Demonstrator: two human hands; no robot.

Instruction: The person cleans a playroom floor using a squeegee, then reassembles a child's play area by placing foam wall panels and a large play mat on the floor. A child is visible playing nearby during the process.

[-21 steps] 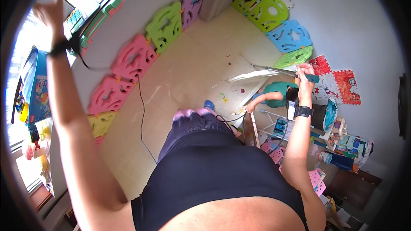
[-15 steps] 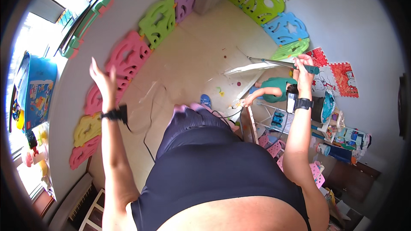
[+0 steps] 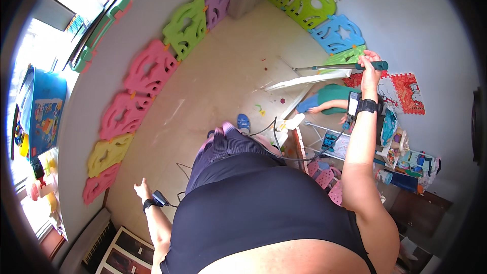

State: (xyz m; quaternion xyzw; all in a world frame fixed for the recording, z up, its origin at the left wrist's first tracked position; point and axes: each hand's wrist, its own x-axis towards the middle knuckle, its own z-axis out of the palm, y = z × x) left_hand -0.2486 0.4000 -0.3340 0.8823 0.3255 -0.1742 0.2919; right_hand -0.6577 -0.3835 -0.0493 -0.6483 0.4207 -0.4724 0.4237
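My right hand point(image 3: 372, 67) is raised at the far right, closed around a long thin pole point(image 3: 335, 67) near its dark green grip. The pole slants leftward to the floor, where its narrow end is hard to make out. At the lower left, my left hand point(image 3: 143, 190) hangs low over the floor beside my body, fingers apart and nothing in it. Both wrists carry black straps with small devices; a dark cable point(image 3: 309, 159) runs to the right one. Just below the pole lies a long white panel point(image 3: 304, 79).
Another person in a green top point(image 3: 337, 93) bends behind my right forearm. Colourful plastic fence panels point(image 3: 151, 66) line the left wall. A blue shoe point(image 3: 243, 122) shows past my trousers. A white rack point(image 3: 324, 142) and pink perforated pieces point(image 3: 324, 177) stand right. Small bits point(image 3: 261, 110) dot the floor.
My left hand has dropped from beside the pink fence panels to low at my side. My right hand and the pole have shifted slightly right and up. The other person has moved behind my forearm.
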